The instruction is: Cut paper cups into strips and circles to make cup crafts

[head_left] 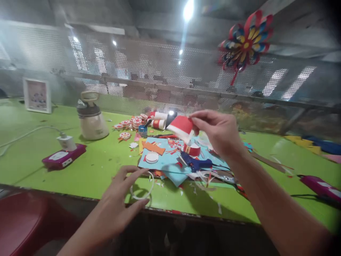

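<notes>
Perforated metal panels (149, 64) stand behind a lime-green table (106, 156). Far left of the blue hot-glue gun (197, 163) are a white picture frame (37, 96), a purple power strip (64, 161) with a white charger (67, 143) plugged in, and a handled flask (93, 124). Left of the glue gun and nearer the table edge, the left hand (125, 199) reaches in low, its thumb and fingers apart around a thin white ring (153, 185); whether they grip it, I cannot tell. Farther back than the glue gun, to its left, lie paper flowers (137, 121). Light-blue paper (176, 179) spreads around and under it. Above and beyond it, the right hand (220, 131), wrist arched, pinches a red-and-white paper piece (182, 124) between thumb and fingertips, raised off the table. Open scissors (229, 179) lie to its right, nearer the edge.

The step in hand looks like handling loose craft parts; the next move calls for a light pinch, lest the thin paper crease.
</notes>
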`<state>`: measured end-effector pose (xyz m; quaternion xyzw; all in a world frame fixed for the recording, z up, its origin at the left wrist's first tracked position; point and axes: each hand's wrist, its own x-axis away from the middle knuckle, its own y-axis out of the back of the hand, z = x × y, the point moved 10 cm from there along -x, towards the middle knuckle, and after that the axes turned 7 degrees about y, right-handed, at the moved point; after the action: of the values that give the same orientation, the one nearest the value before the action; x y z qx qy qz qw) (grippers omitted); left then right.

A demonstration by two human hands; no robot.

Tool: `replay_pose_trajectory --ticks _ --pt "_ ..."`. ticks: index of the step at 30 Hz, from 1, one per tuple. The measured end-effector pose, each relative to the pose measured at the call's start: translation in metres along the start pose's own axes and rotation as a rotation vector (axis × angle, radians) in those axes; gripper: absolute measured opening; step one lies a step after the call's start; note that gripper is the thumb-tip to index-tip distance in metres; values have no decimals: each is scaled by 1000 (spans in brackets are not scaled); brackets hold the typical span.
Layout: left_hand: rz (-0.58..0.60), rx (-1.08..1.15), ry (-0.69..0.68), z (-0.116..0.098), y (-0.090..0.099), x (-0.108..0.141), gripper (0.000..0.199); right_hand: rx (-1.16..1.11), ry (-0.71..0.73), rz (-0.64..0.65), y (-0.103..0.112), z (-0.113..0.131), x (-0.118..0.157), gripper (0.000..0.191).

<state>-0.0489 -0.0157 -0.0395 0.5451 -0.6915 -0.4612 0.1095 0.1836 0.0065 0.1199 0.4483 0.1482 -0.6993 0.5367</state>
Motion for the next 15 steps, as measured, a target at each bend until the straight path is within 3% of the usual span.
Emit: replay_pose_trajectory --ticks 3,7,11,15 --pt "152 29 -88 -20 -25 -12 53 235 34 -18 15 -21 -25 11" --pt "297 21 -187 -43 -50 -26 53 426 -31 60 21 -76 -36 8" --pt "362 -9 -272 -61 -67 -33 59 556 -145 237 23 -133 -27 24" --pt "403 -38 -357 -74 -74 -36 63 613 -218 319 36 -157 -5 26"
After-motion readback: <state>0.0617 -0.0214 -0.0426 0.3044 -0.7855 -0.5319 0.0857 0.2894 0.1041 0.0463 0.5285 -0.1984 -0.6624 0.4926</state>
